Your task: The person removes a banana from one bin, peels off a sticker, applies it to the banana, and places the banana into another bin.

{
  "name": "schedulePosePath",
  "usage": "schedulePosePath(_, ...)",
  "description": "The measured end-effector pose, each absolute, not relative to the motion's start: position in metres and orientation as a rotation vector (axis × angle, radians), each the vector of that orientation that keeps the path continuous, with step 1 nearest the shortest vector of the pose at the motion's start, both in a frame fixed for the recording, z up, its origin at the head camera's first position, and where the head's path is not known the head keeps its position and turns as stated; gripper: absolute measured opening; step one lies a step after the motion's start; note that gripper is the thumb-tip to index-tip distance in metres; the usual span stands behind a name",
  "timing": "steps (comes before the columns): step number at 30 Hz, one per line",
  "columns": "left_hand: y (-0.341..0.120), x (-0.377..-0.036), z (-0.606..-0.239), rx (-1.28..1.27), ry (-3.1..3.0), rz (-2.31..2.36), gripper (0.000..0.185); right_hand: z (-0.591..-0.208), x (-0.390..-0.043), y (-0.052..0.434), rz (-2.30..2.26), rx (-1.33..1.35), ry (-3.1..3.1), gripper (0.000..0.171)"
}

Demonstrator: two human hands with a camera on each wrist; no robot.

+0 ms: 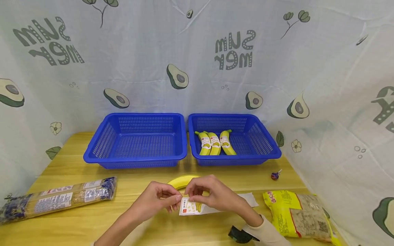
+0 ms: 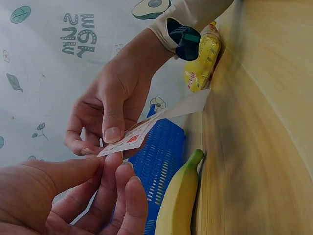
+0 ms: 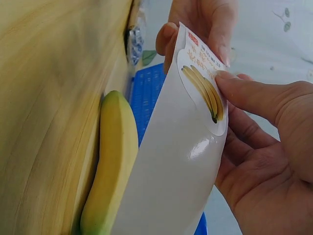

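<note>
From the head camera we see both hands meeting low over the wooden table (image 1: pixel 92 218). The left hand (image 1: pixel 157 200) pinches the near end of a white sticker sheet (image 1: pixel 197 207), and the right hand (image 1: pixel 212 196) pinches it too, fingertips right against the printed banana label. Just behind the hands lies a loose banana (image 1: pixel 181 181) on the table. Farther back stand two blue baskets: the left basket (image 1: pixel 136 140) and the right basket (image 1: pixel 234 138), which has three labelled bananas (image 1: pixel 214 142) lying side by side. A long noodle packet (image 1: pixel 58 198) lies at the left, a yellow bag (image 1: pixel 297 213) at the right, and a small lollipop (image 1: pixel 275 175) sits near the right basket.

On the left wrist camera, we look past the left hand (image 2: pixel 68 196), its fingers curled up to the sheet's (image 2: pixel 146 129) edge. The right hand's (image 2: pixel 115 105) thumb presses on the red-printed corner. The banana (image 2: pixel 178 200) rests on the table just beside.

On the right wrist camera, the sheet (image 3: pixel 181 156) fills the view, its banana sticker (image 3: pixel 203 90) facing us. The right hand's (image 3: pixel 259 147) thumb sits on the sticker's edge, the left hand (image 3: pixel 205 29) grips the far end, and the banana (image 3: pixel 115 161) lies on the wood just behind.
</note>
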State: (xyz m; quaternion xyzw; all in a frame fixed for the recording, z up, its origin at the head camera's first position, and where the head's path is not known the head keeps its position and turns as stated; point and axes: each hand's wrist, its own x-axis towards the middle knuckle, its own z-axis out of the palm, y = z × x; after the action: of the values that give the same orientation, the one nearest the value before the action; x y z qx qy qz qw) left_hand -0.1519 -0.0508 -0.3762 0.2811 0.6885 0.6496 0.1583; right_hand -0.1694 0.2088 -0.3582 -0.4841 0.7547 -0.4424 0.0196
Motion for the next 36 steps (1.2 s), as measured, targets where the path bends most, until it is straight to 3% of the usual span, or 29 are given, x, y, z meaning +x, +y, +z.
schedulePosePath(11,-0.043,-0.149,-0.374,0.783,2.021,1.848,0.016,-0.356,-0.168,0.211,-1.322,-1.509,2.387,0.013)
schedulePosePath(24,-0.041,-0.147,-0.376,0.632,1.846,1.9,0.027,-0.352,-0.168,0.207,-1.268,-1.607,2.419,0.009)
schedulePosePath(36,-0.038,-0.146,-0.384,0.69,1.697,1.911,0.037,-0.353,-0.166,0.207,-1.279,-1.645,2.399,0.011)
